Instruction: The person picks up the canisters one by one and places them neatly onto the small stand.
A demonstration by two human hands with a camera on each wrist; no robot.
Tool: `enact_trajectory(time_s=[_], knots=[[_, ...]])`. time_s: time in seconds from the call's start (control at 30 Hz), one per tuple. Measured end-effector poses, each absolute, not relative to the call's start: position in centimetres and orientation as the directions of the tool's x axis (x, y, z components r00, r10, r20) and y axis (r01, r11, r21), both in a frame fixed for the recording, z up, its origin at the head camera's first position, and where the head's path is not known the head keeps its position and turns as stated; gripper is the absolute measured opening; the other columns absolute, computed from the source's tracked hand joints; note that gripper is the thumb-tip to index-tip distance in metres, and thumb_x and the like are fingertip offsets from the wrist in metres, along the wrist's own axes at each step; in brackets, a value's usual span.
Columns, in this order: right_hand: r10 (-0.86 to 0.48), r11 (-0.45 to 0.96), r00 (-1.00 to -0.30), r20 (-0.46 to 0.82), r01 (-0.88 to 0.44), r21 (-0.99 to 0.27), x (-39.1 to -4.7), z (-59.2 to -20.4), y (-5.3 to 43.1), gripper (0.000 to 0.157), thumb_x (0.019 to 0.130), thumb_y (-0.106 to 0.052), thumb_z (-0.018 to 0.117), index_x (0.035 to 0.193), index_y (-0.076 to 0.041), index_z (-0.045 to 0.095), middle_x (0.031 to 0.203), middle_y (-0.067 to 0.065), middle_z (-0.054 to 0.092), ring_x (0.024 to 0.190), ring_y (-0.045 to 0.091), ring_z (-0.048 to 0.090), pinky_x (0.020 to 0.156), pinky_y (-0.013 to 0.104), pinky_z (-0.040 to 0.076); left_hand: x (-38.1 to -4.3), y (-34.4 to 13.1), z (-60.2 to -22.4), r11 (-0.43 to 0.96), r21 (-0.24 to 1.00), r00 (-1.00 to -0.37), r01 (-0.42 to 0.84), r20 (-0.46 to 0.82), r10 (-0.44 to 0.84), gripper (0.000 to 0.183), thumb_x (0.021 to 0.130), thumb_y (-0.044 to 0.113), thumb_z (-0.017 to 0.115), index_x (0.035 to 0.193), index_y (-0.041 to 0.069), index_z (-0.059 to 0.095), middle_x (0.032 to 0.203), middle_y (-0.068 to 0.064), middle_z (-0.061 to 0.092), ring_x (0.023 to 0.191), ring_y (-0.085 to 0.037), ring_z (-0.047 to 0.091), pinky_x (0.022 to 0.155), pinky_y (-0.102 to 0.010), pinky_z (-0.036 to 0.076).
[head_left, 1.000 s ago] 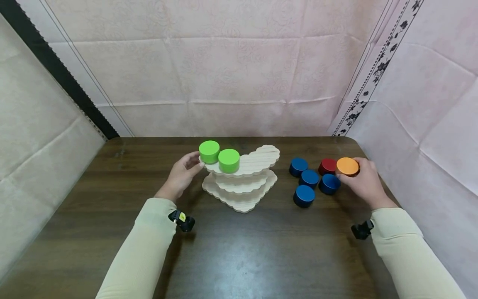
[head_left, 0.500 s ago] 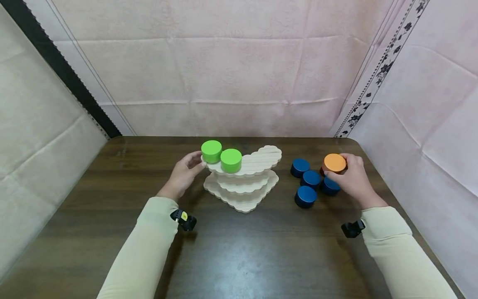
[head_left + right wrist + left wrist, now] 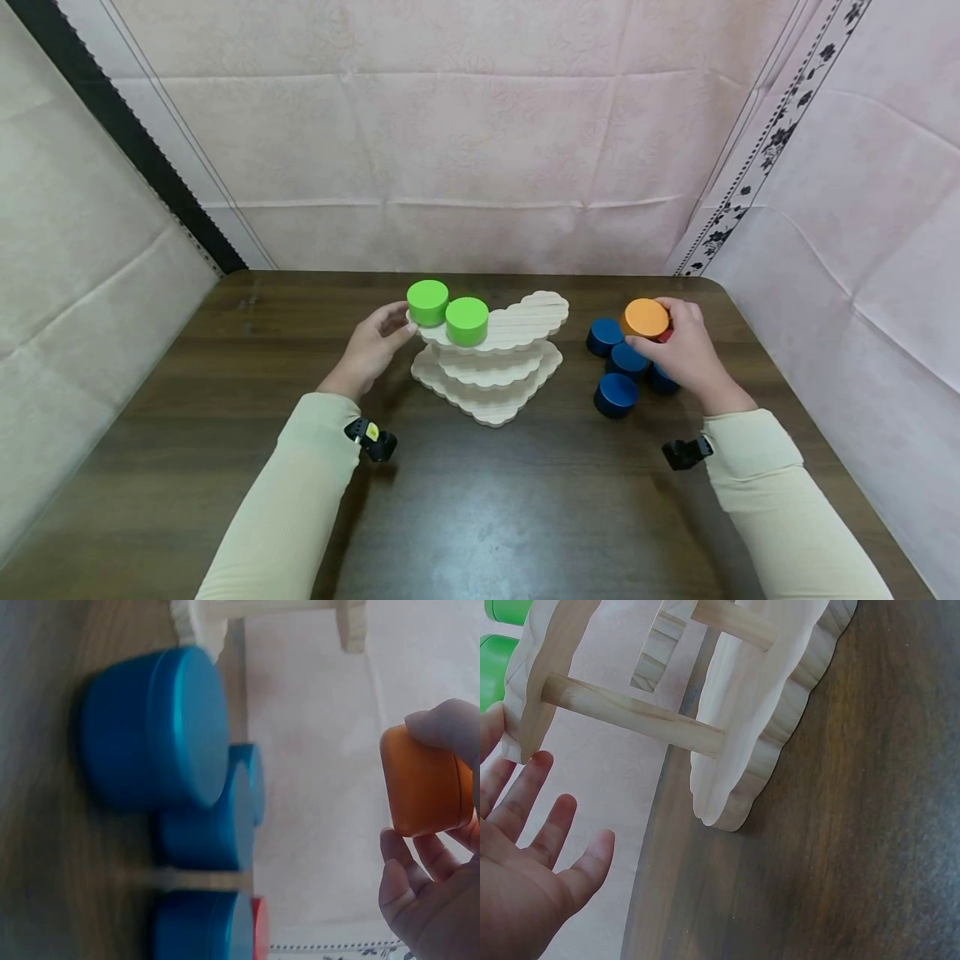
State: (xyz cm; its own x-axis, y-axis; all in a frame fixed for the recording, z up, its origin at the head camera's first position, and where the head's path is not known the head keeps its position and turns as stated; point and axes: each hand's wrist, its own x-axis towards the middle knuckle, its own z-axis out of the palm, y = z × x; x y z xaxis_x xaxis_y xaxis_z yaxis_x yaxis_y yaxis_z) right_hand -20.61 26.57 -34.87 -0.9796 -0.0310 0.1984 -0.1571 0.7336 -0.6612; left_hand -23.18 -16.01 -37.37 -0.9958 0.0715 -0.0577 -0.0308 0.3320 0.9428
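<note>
My left hand (image 3: 372,348) pinches the left end of the top shelf of a tiered wooden stand (image 3: 491,404), thumb at the edge and a finger beneath it, as the left wrist view shows. Scalloped edges and round wooden posts (image 3: 637,716) mark the stand. Two round green tins (image 3: 467,322) sit on that top shelf. My right hand (image 3: 688,350) grips an orange round tin (image 3: 645,317), raised above a group of blue tins (image 3: 617,395). A red tin (image 3: 260,926) stands among them, mostly hidden behind my right hand in the head view.
The dark wooden table (image 3: 480,517) ends at a back edge, with pale cloth (image 3: 480,167) hanging behind it and on both sides. Several blue tins stand close together to the right of the stand.
My right hand has carried the orange tin leftward, from beside the red tin to over the blue ones. My left hand keeps its hold on the stand.
</note>
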Motion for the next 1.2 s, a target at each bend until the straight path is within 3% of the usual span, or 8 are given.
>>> enact_trajectory(time_s=[0.37, 0.83, 1.2], knots=[[-0.101, 0.713, -0.969, 0.223, -0.227, -0.663, -20.9, -34.0, 23.4, 0.065, 0.083, -0.015, 0.074, 0.134, 0.008, 0.040, 0.126, 0.027, 0.038, 0.112, 0.037, 0.037, 0.095, 0.052, 0.036, -23.2, -16.0, -37.3, 0.343, 0.939, -0.996, -0.017, -0.045, 0.075, 0.052, 0.099, 0.022, 0.055, 0.147, 0.009, 0.038, 0.146, -0.015, 0.043, 0.138, -0.031, 0.036, 0.110, -0.050, 0.033], [-0.211, 0.670, -0.968, 0.135, -0.243, -0.701, -20.7, -33.4, 19.2, 0.068, 0.084, -0.016, 0.074, 0.138, 0.003, 0.038, 0.132, 0.022, 0.035, 0.115, 0.036, 0.041, 0.098, 0.054, 0.042, -23.1, -15.9, -37.3, 0.339, 0.940, -0.996, -0.024, -0.052, 0.072, 0.053, 0.099, 0.024, 0.056, 0.147, 0.011, 0.039, 0.146, -0.014, 0.043, 0.137, -0.030, 0.037, 0.109, -0.049, 0.034], [-0.263, 0.650, -0.951, 0.163, -0.300, -0.698, -21.1, -33.1, 17.1, 0.068, 0.083, -0.016, 0.076, 0.137, 0.002, 0.040, 0.130, 0.019, 0.038, 0.114, 0.033, 0.042, 0.097, 0.052, 0.043, -23.1, -15.8, -37.3, 0.332, 0.943, -0.996, -0.030, -0.055, 0.068, 0.052, 0.099, 0.025, 0.057, 0.146, 0.012, 0.040, 0.145, -0.013, 0.044, 0.137, -0.030, 0.037, 0.108, -0.050, 0.035]])
